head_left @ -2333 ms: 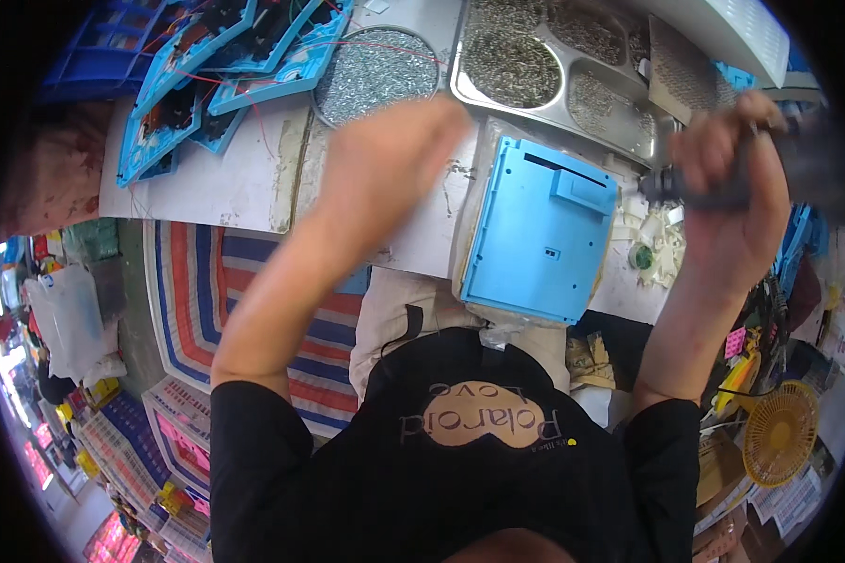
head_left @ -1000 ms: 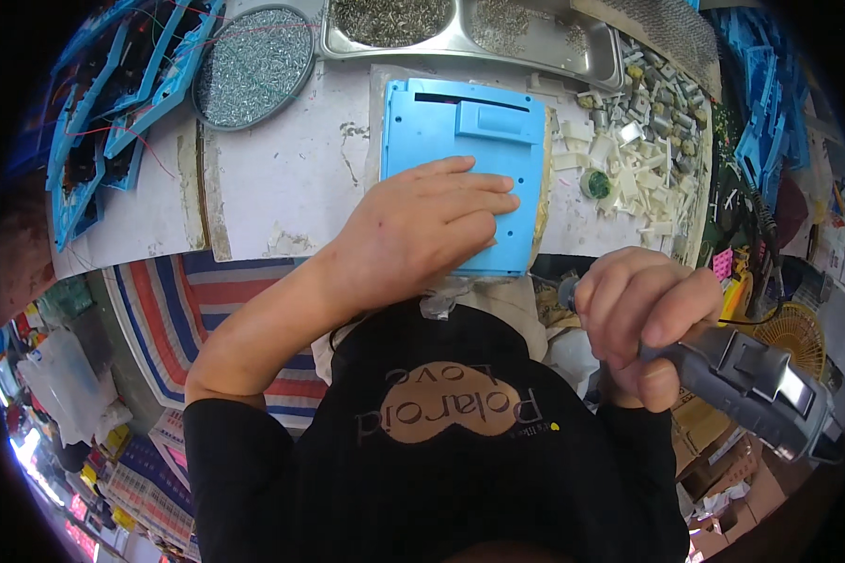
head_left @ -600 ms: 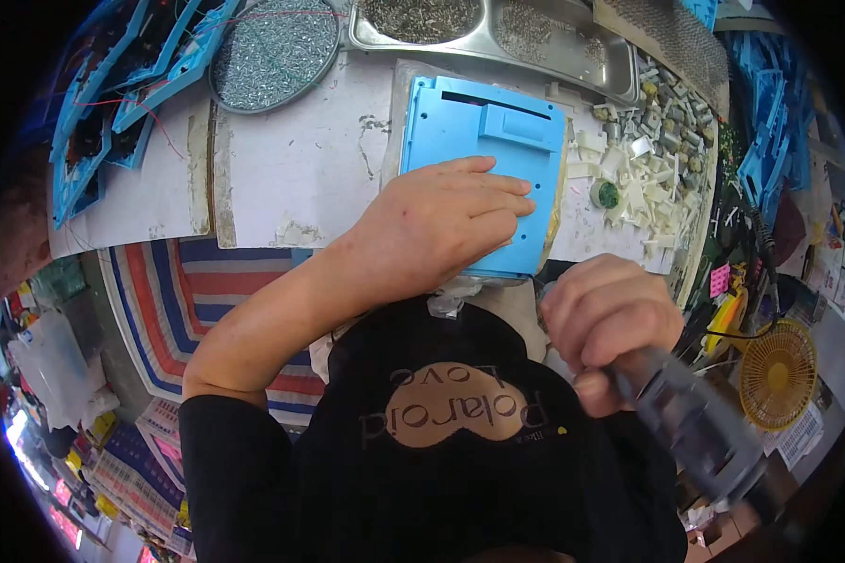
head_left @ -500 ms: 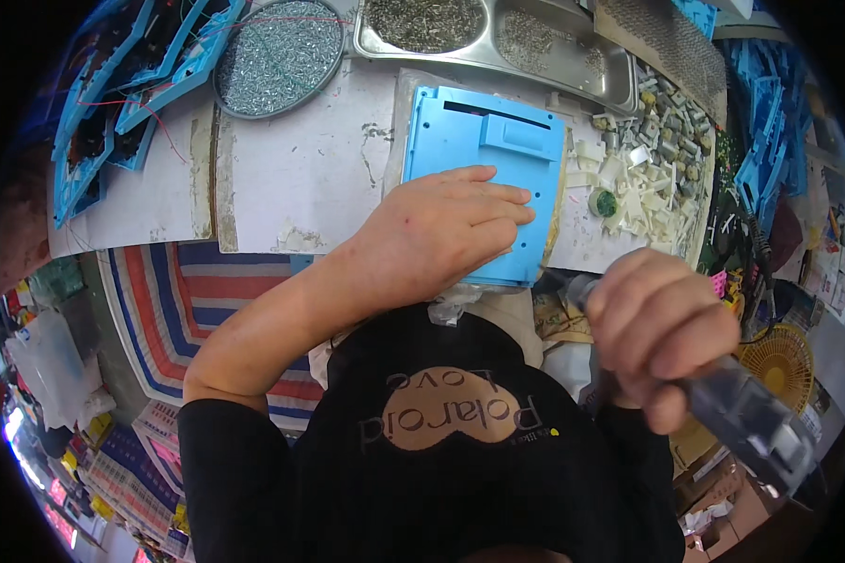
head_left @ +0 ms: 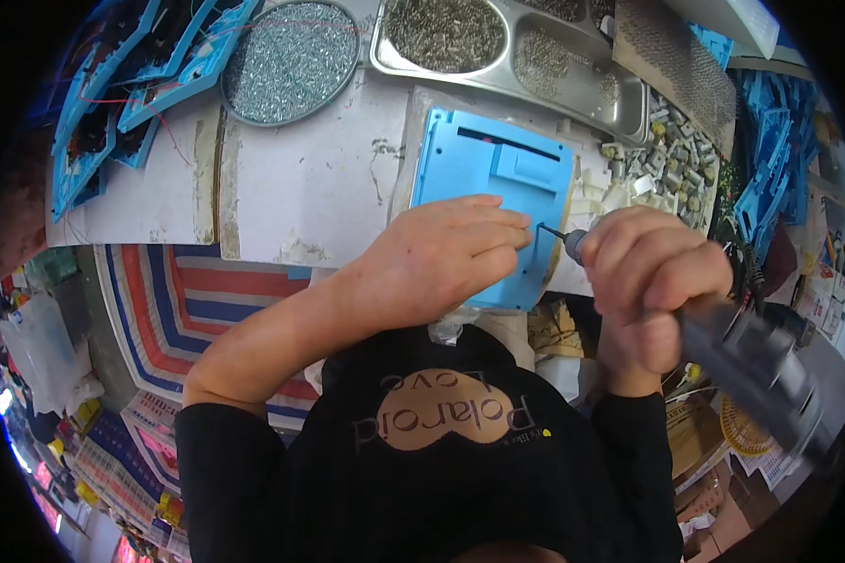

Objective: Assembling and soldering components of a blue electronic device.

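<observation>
A light-blue plastic housing with a dark slot and a raised block lies on the worktable in front of me. Across its lower left part rests my left hand, palm down, with the fingers stretched out flat. My right hand is wrapped round a dark electric screwdriver, tilted with its body toward the lower right. The thin bit of the screwdriver reaches the right side of the housing, just beyond my left fingertips. Whether a screw sits under the bit is too small to tell.
Beyond the housing stand a round dish of silvery screws and a metal tray with small screws. White and grey small parts are heaped at the right. Blue housings with red wires lie far left; more blue parts are piled right.
My right hand has brought the screwdriver up and its bit onto the housing's right side. My left hand stays flat on the housing. The whole view has shifted slightly.
</observation>
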A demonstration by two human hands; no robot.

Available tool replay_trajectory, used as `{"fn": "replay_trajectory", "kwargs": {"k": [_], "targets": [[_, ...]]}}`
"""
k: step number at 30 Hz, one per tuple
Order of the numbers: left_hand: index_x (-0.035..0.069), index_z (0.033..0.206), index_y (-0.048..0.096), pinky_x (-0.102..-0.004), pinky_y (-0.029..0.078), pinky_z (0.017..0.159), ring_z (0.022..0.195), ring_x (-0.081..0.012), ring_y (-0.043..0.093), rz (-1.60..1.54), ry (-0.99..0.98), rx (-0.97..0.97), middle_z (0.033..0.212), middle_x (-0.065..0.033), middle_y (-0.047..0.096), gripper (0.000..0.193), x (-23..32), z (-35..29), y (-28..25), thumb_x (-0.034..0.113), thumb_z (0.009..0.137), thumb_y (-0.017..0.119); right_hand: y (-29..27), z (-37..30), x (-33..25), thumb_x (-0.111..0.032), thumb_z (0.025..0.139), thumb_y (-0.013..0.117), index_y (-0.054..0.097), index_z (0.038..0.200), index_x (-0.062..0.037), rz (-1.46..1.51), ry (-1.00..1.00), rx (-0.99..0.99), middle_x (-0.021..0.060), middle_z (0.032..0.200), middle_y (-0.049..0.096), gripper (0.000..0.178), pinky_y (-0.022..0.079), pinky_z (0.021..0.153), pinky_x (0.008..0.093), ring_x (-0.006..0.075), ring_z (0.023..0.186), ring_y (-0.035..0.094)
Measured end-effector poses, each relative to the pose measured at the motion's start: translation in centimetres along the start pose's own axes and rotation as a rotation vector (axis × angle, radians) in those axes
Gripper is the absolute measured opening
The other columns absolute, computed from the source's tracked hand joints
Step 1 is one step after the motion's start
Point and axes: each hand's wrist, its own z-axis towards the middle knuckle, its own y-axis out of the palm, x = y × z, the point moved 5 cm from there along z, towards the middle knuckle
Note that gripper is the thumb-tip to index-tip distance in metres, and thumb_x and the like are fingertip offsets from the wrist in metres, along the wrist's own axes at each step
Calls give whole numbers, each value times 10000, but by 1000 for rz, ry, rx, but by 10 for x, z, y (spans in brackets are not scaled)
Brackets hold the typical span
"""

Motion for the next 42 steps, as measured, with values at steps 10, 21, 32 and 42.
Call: {"fn": "replay_trajectory", "kwargs": {"k": [10, 21, 32, 42], "targets": [[45, 965, 672, -448, 544, 1025, 1202, -269, 659, -44, -7, -41, 1188, -105, 705, 113, -1, 0, -3, 98, 868, 695, 4, 7, 10, -96, 861, 728, 531, 897, -60, -55, -31, -171, 45, 616, 586, 204, 535, 556, 365, 219, 489, 583], [31, 1006, 673, -448, 550, 1010, 1162, -278, 682, -32, 1, 0, 1154, -99, 720, 167, -1, -1, 0, 98, 867, 735, 4, -2, -10, -242, 910, 742, 548, 932, -91, 159, -18, -167, -13, 593, 582, 246, 453, 467, 301, 159, 441, 534], [33, 1002, 692, -429, 557, 1005, 1153, -243, 688, -6, -17, -7, 1165, -72, 722, 175, 0, 1, -1, 97, 853, 760, 17, -5, 9, -136, 872, 747, 612, 859, -21, 229, 37, -195, 67, 610, 598, 177, 488, 469, 349, 225, 484, 579], [42, 1059, 680, -423, 553, 1015, 1162, -235, 675, -8, -24, -43, 1185, -64, 706, 240, -1, 1, -1, 124, 854, 774, -37, 44, 29, -235, 939, 716, 482, 949, -61, 10, -27, 117, 39, 644, 526, 292, 457, 597, 323, 142, 558, 503]]}}
